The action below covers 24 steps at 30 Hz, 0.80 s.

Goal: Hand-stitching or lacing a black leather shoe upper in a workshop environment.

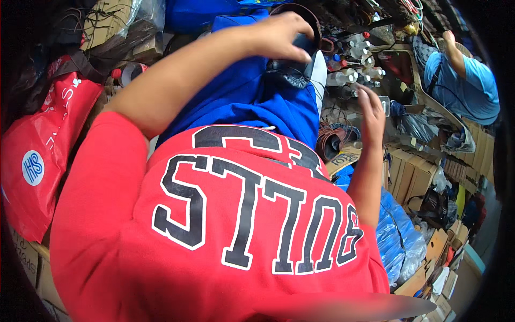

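My left hand (287,35) reaches over my lap, thumb and fingers apart, beside a dark item with a curved brown rim (316,21). The item's kind is unclear, and the hand hides part of it. Below it a dark piece with a pale pattern (294,79) lies against my blue trousers (230,102). Thin dark cord (251,79) trails over the trouser cloth. To the right my right hand (372,107) is raised with its fingers stretched, and nothing shows in it. Past its fingertips stand several small clear bottles (341,78).
A red bag (43,155) and a red-capped bottle (129,72) are on my left. Blue plastic wrapping (394,231) and cardboard boxes (410,172) crowd the right. Farther right sits another person in a light blue shirt (464,86). A dark brown roll (328,142) lies near my right forearm.
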### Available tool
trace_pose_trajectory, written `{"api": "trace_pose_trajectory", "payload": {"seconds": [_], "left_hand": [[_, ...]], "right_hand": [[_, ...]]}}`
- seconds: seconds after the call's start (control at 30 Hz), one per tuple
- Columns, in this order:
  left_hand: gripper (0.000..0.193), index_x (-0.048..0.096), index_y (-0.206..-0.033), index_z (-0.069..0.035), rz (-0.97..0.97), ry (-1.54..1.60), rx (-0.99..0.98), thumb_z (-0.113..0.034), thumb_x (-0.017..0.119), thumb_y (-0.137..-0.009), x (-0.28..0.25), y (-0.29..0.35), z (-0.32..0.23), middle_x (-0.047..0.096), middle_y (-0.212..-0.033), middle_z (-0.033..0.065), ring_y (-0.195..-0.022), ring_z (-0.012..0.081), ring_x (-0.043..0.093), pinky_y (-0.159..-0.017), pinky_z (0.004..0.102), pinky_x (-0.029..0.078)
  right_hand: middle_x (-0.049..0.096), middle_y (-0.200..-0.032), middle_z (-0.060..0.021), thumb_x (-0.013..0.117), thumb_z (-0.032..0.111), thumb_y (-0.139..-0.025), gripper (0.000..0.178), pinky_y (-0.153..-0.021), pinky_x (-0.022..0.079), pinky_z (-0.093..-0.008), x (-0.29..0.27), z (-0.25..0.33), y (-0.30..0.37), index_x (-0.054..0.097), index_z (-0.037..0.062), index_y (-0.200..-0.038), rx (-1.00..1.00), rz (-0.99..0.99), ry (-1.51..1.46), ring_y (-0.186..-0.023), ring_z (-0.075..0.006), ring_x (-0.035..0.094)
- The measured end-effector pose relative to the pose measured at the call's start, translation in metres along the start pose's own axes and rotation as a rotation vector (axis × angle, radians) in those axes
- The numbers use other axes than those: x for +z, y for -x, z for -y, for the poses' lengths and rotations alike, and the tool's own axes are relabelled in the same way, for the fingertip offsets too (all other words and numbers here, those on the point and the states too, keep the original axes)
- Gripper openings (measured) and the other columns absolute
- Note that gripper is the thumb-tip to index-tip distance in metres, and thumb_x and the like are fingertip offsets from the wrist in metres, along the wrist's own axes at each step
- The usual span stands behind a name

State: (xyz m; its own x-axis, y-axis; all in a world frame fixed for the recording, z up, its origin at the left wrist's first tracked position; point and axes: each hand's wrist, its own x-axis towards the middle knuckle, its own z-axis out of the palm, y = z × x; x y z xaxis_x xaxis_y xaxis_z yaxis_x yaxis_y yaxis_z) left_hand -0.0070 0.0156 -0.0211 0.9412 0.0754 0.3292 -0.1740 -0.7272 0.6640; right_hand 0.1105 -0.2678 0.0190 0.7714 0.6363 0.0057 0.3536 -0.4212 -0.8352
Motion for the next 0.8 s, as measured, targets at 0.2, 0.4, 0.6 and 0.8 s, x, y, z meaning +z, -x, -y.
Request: {"api": "trace_pose_trajectory", "payload": {"seconds": [0.2,0.4,0.6,0.8], "left_hand": [[0.064,0.046,-0.121,-0.009,0.144,0.154,-0.119,-0.03,0.074,-0.068,0.04,-0.01,-0.01,0.046,-0.123,0.0185,-0.117,0.0361,0.045,-0.099,0.0393,0.039],[0.07,0.044,-0.123,-0.01,0.093,0.133,-0.14,-0.031,0.076,-0.065,0.049,-0.011,-0.004,0.037,-0.134,0.0201,-0.124,0.0377,0.04,-0.102,0.0397,0.037],[0.065,0.048,-0.119,-0.007,0.164,0.158,-0.18,-0.029,0.076,-0.066,0.037,-0.016,-0.004,0.046,-0.126,0.0193,-0.121,0.0353,0.044,-0.102,0.0384,0.036],[0.044,0.063,-0.103,-0.007,0.445,0.068,-0.021,-0.029,0.077,-0.068,0.005,-0.047,-0.004,0.057,-0.106,0.0134,-0.103,0.0296,0.055,-0.087,0.0363,0.044]], "right_hand": [[0.056,-0.067,-0.0133,0.064,0.024,-0.085,0.023,-0.058,0.042,-0.0329,0.054,0.059,-0.034,0.065,0.0003,-0.086,-0.072,0.572,0.466,-0.061,-0.016,0.053],[0.047,-0.061,-0.0184,0.059,0.019,-0.083,0.029,-0.055,0.039,-0.0404,0.057,0.044,-0.021,0.049,-0.0026,-0.067,-0.33,0.523,0.453,-0.056,-0.0327,0.046],[0.042,-0.058,-0.0073,0.062,0.014,-0.084,0.032,-0.052,0.033,-0.0324,0.025,0.047,0.023,0.043,-0.0004,-0.063,-0.1,0.357,0.098,-0.055,-0.0165,0.039],[0.054,-0.074,-0.0039,0.062,0.006,-0.086,0.016,-0.061,0.041,-0.0233,0.033,0.048,0.016,0.068,0.004,-0.1,-0.141,0.234,0.108,-0.067,-0.0099,0.05]]}}
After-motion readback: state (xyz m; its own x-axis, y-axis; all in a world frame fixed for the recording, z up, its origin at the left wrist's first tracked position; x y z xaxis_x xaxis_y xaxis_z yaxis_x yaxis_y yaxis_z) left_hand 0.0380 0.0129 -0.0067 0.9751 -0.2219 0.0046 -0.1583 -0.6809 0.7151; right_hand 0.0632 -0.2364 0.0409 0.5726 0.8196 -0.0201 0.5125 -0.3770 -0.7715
